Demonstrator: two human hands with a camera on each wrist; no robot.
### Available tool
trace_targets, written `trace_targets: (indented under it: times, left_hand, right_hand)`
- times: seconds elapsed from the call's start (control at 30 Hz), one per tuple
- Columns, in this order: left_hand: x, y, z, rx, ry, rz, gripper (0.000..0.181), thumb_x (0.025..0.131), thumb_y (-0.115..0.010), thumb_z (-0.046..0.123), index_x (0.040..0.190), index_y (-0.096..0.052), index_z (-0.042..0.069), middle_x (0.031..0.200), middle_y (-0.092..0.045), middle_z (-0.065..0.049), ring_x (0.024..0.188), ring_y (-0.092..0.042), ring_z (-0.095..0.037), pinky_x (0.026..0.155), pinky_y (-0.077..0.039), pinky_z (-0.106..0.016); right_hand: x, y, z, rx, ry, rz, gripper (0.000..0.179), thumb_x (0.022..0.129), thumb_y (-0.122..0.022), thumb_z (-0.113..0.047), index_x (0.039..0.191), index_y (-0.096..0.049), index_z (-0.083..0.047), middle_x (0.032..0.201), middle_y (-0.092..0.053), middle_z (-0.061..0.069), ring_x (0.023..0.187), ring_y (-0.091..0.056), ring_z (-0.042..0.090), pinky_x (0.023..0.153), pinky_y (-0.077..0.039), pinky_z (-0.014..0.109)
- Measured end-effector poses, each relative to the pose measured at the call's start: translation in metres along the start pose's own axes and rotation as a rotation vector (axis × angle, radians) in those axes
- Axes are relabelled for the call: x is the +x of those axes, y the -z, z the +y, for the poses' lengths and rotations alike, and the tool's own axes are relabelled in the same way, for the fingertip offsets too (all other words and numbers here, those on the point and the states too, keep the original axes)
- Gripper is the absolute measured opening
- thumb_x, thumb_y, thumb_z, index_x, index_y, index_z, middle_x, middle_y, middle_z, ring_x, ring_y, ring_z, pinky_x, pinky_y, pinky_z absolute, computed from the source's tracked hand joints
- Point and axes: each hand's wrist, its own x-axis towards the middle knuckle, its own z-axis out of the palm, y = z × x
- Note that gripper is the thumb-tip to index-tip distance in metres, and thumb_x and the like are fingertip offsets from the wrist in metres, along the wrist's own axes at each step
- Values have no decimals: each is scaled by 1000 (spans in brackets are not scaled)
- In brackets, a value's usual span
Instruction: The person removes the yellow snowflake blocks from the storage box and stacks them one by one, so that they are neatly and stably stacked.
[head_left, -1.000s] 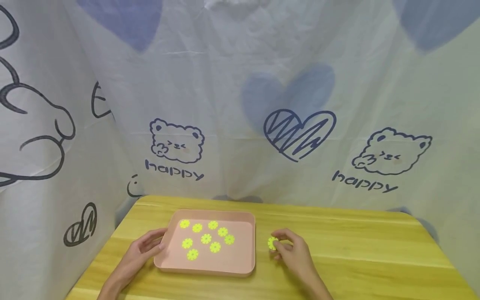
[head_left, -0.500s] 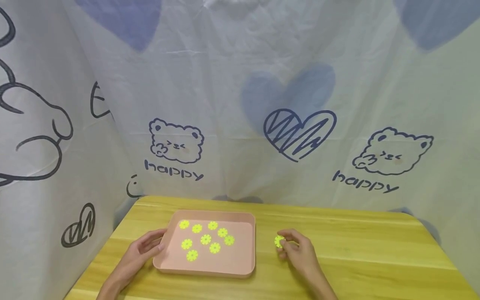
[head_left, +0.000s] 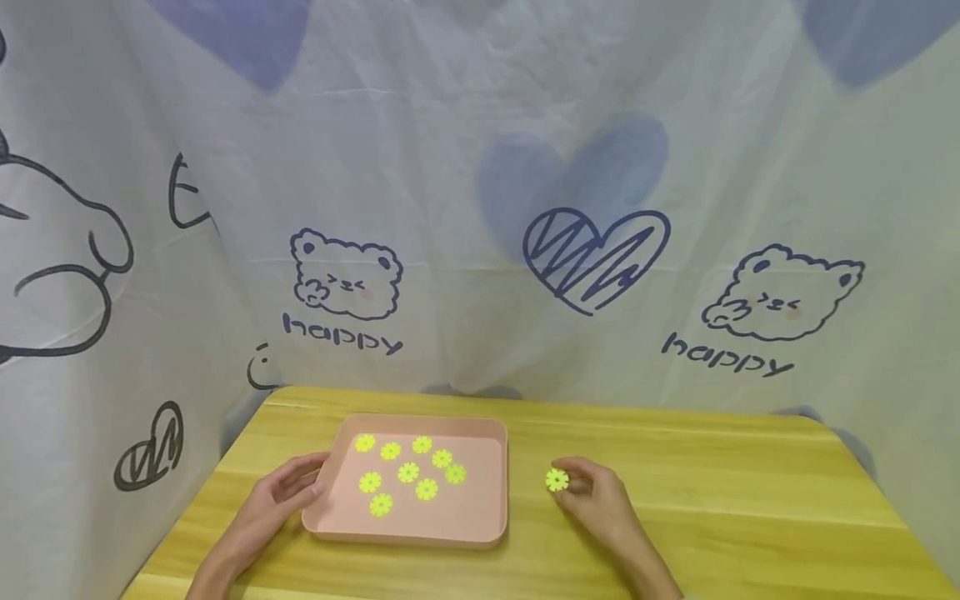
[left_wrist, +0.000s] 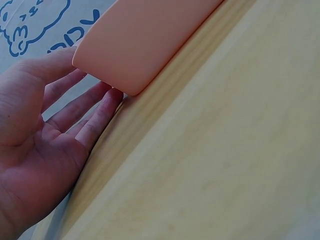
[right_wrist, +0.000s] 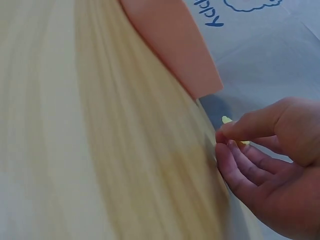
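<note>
A shallow pink tray (head_left: 420, 533) sits on the table, with several bright yellow-green notched discs (head_left: 381, 505) lying flat and scattered inside it. At the tray's left side, my left hand (head_left: 262, 508) holds the rim; the left wrist view shows the thumb over the edge of the tray (left_wrist: 135, 45) and the other fingers against its outer wall. To the right of the tray, my right hand (head_left: 600, 504) pinches one notched disc (head_left: 557, 480) between thumb and fingers, its face turned toward the head camera. Most of that disc (right_wrist: 226, 119) is hidden behind the fingers in the right wrist view.
The wood-grain table (head_left: 735, 508) has rounded far corners. Behind it and on the left hangs a pale cloth (head_left: 465, 350) printed with hearts, bears and lettering.
My right hand has drawn a little to the right, away from the tray, and the pinched disc now shows more of its face. The left hand stays at the tray. The head view has shifted slightly.
</note>
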Motion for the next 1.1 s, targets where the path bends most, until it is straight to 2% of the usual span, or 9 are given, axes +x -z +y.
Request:
trace_targets:
  times: [0.1, 0.2, 0.3, 0.4, 0.53, 0.83, 1.1]
  left_hand:
    - [-1, 2, 0, 12, 11, 2, 60, 100, -70, 25, 151, -47, 4, 156, -45, -18, 127, -57, -7, 99, -48, -17]
    - [-2, 4, 0, 21, 27, 9, 60, 100, -70, 26, 151, -47, 5, 156, -46, -17, 127, -57, -7, 99, -48, -17]
    - [-1, 3, -2, 26, 36, 15, 60, 100, -71, 27, 151, -47, 6, 156, -46, -16, 126, -57, -6, 100, -48, -17]
    - [0, 4, -4, 18, 13, 12, 58, 100, -70, 24, 151, -48, 6, 155, -47, -16, 124, -58, -3, 100, -49, -18]
    - [2, 6, -4, 4, -23, 6, 55, 101, -68, 21, 150, -48, 4, 155, -46, -18, 122, -58, 0, 100, -49, -18]
    - [2, 6, -5, -27, -40, 1, 55, 101, -69, 19, 149, -48, 3, 154, -47, -18, 122, -59, -2, 101, -50, -22]
    - [0, 5, -3, -32, -45, -25, 56, 102, -68, 18, 151, -47, 2, 155, -45, -20, 124, -58, -4, 101, -50, -22]
  right_hand:
    - [2, -4, 0, -104, 32, 13, 37, 79, -80, 8, 115, -73, -1, 98, -71, 6, 83, -66, 16, 71, -57, 24]
    - [4, -8, -1, -182, 44, 12, 37, 78, -81, 6, 113, -74, -4, 89, -66, 1, 82, -60, 16, 70, -53, 26]
    - [4, -9, -1, -224, 44, -6, 36, 78, -83, 5, 112, -75, -6, 95, -66, 2, 86, -58, 17, 75, -55, 28]
    - [5, -8, -1, -253, 38, -31, 35, 79, -83, 4, 111, -76, -7, 102, -66, 3, 89, -57, 17, 78, -56, 30]
    - [8, -5, -2, -261, 20, -71, 32, 81, -83, 1, 111, -76, -8, 103, -65, 3, 90, -56, 18, 77, -54, 29]
    - [10, 1, -1, -248, -36, -105, 33, 81, -86, -4, 111, -76, -9, 103, -65, 1, 91, -57, 17, 78, -53, 29]
    - [8, 2, 1, -221, -52, -115, 35, 81, -86, -4, 114, -75, -8, 106, -66, 1, 94, -57, 18, 81, -54, 30]
